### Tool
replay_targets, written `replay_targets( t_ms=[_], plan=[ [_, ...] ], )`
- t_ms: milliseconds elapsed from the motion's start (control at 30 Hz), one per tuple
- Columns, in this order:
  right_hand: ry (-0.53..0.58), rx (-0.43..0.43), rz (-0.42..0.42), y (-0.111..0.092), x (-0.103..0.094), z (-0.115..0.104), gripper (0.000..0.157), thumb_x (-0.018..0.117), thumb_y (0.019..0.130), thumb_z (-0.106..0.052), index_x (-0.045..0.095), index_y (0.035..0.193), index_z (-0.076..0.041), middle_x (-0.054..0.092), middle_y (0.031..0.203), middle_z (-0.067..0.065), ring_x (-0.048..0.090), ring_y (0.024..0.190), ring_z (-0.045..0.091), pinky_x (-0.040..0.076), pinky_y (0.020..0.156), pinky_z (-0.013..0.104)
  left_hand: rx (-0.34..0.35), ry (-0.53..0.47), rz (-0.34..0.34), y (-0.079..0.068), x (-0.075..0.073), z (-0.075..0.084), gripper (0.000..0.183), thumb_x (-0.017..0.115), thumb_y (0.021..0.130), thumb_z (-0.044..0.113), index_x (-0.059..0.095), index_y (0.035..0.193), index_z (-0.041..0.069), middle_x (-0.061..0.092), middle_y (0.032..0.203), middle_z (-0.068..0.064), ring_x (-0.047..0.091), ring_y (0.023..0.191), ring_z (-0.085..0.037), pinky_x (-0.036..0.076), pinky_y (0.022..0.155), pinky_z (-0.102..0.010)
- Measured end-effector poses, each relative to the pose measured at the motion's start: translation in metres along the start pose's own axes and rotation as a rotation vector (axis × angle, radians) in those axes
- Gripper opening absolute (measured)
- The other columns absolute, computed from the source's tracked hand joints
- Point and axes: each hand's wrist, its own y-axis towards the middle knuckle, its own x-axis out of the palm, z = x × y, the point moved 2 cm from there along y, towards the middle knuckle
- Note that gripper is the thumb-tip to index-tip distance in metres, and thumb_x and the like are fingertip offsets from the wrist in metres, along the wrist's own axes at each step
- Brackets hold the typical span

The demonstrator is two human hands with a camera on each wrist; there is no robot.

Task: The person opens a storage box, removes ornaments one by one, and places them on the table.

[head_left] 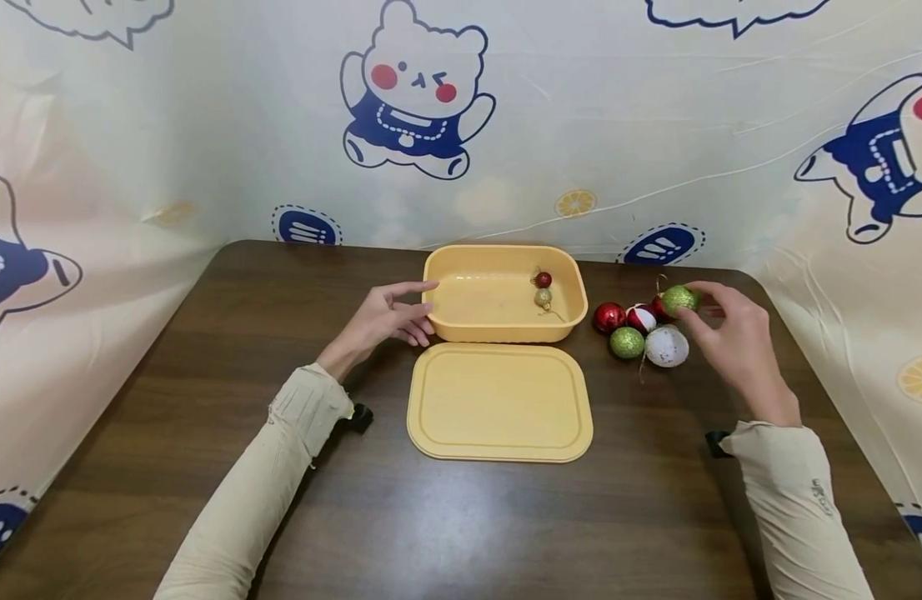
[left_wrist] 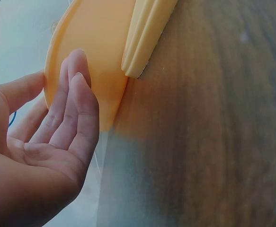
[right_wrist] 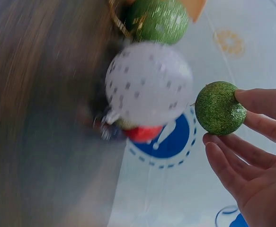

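My right hand (head_left: 739, 337) pinches a green glitter Christmas bauble (head_left: 678, 298) between thumb and fingers, held above the other baubles. Below it lie a second green bauble (head_left: 627, 342), a white speckled bauble (head_left: 667, 346), a red bauble (head_left: 609, 317) and a red-and-white one (head_left: 640, 319). Another red bauble is partly hidden behind the held one. My left hand (head_left: 378, 321) rests with extended fingers against the left end of a yellow plastic box (head_left: 498, 333). Inside the box, toward its right end, are a small red bauble (head_left: 543, 280) and a small gold bauble (head_left: 543, 298).
A yellow lid (head_left: 500, 403) lies flat on the dark wooden table (head_left: 446, 533), just in front of the box. Behind the table and at both sides hangs a pale cloth (head_left: 551, 108) printed with cartoon bears. The box stands close to the table's back edge.
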Motion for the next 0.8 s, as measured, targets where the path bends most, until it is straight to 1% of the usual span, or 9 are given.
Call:
replay_targets(
  t_ms=[133, 300, 433, 600, 700, 800],
  plan=[
    [-0.01, 0.052, -0.031, -0.001, -0.006, 0.013, 0.035, 0.074, 0.091, -0.014, 0.065, 0.122, 0.0, 0.066, 0.114, 0.024, 0.066, 0.094, 0.04, 0.033, 0.074, -0.005, -0.001, -0.004, 0.003, 0.0, 0.0, 0.0, 0.055, 0.068, 0.096, 0.021, 0.049, 0.146, 0.006, 0.07, 0.085, -0.027, 0.071, 0.064, -0.028, 0.062, 0.065, -0.041],
    [-0.036, 0.103, -0.071, -0.004, -0.009, 0.026, 0.034, 0.071, 0.093, -0.018, 0.064, 0.121, 0.0, 0.066, 0.111, 0.025, 0.065, 0.095, 0.039, 0.033, 0.072, -0.003, 0.004, -0.008, 0.004, 0.001, 0.0, 0.0, 0.055, 0.068, 0.096, 0.021, 0.05, 0.146, 0.006, 0.069, 0.088, -0.032, 0.071, 0.064, -0.028, 0.062, 0.062, -0.038],
    [-0.064, 0.129, -0.09, -0.007, -0.01, 0.035, 0.033, 0.07, 0.094, -0.019, 0.064, 0.119, 0.001, 0.068, 0.107, 0.026, 0.066, 0.093, 0.038, 0.032, 0.069, 0.0, 0.005, -0.006, -0.002, 0.001, 0.001, -0.001, 0.056, 0.069, 0.096, 0.023, 0.05, 0.146, 0.006, 0.068, 0.089, -0.034, 0.071, 0.064, -0.029, 0.062, 0.064, -0.04],
    [-0.079, 0.158, -0.13, -0.011, -0.007, 0.048, 0.033, 0.069, 0.094, -0.018, 0.063, 0.119, 0.003, 0.068, 0.105, 0.03, 0.067, 0.091, 0.042, 0.032, 0.064, -0.002, 0.008, -0.003, -0.009, 0.003, 0.002, -0.002, 0.057, 0.068, 0.096, 0.023, 0.049, 0.146, 0.006, 0.066, 0.09, -0.037, 0.071, 0.065, -0.028, 0.062, 0.064, -0.041],
    [-0.091, 0.164, -0.151, -0.012, -0.004, 0.054, 0.033, 0.069, 0.094, -0.018, 0.063, 0.118, 0.004, 0.068, 0.104, 0.03, 0.067, 0.09, 0.042, 0.034, 0.062, 0.001, 0.011, -0.003, -0.003, 0.003, 0.001, -0.003, 0.056, 0.068, 0.096, 0.021, 0.049, 0.146, 0.005, 0.066, 0.09, -0.036, 0.071, 0.064, -0.028, 0.062, 0.063, -0.039],
    [-0.104, 0.168, -0.176, -0.011, -0.001, 0.058, 0.032, 0.069, 0.094, -0.017, 0.063, 0.117, 0.004, 0.068, 0.105, 0.03, 0.068, 0.091, 0.042, 0.037, 0.063, 0.006, 0.009, -0.006, 0.004, 0.002, 0.0, -0.002, 0.055, 0.068, 0.096, 0.021, 0.049, 0.146, 0.006, 0.068, 0.088, -0.034, 0.071, 0.063, -0.027, 0.062, 0.062, -0.038]
  ],
)
